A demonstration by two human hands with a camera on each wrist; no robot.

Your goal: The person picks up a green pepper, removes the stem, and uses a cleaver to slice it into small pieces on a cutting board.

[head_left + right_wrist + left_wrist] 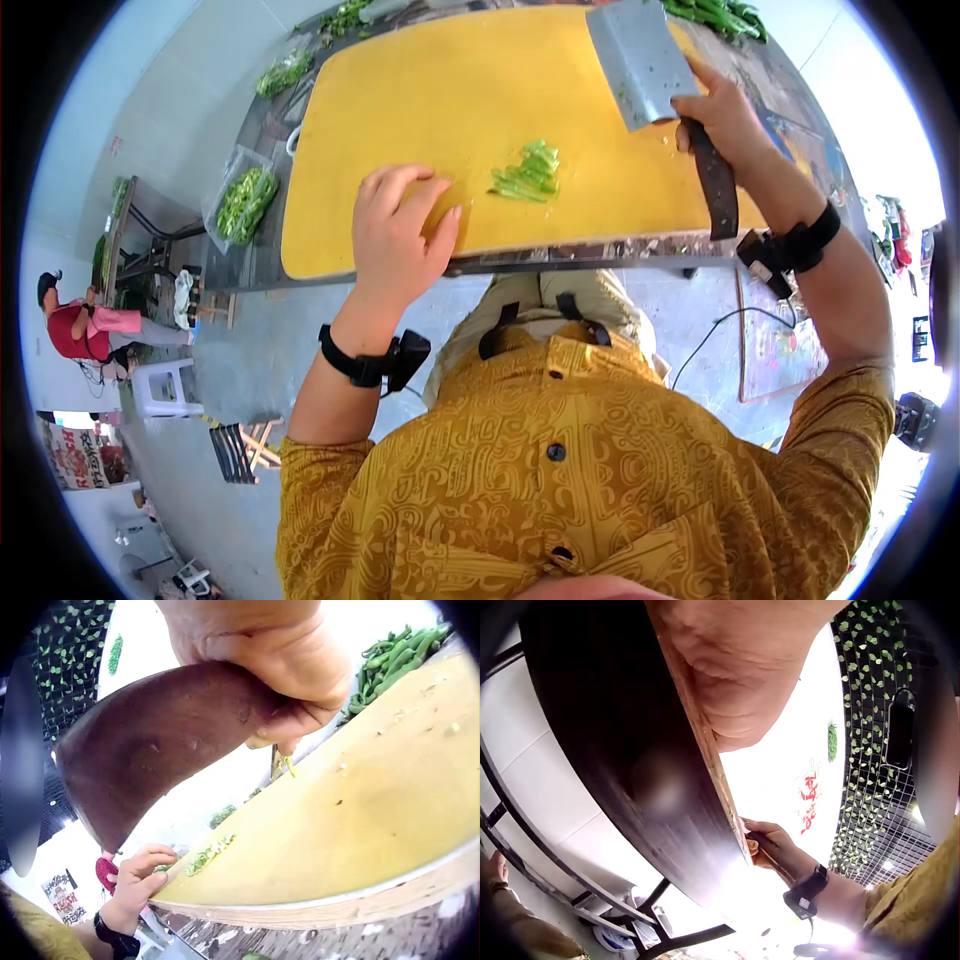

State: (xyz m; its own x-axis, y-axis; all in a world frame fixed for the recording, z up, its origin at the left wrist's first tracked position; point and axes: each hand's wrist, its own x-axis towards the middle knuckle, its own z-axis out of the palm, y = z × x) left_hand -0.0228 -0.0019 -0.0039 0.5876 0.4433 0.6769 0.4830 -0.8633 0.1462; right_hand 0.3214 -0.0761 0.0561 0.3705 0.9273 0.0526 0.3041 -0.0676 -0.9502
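My right hand point(728, 125) grips a cleaver point(642, 62) by its dark wooden handle point(165, 739), near the blade, over the right side of the yellow cutting board point(430, 90). Bits of green cling to the broad blade. A small pile of sliced green pepper point(528, 173) lies on the board, left of the cleaver. Left of that pile, my left hand point(400, 228) is at the board's near edge, its fingers loosely bent and holding nothing. In the left wrist view only the heel of this hand point(735, 682) shows; its fingers are hidden.
Whole green peppers point(401, 660) are heaped past the board's far right corner. A plastic bag of cut greens point(243, 205) lies left of the board, with more greens point(285, 73) behind it. A person in red point(80, 325) and a white stool point(165, 388) are off to the left.
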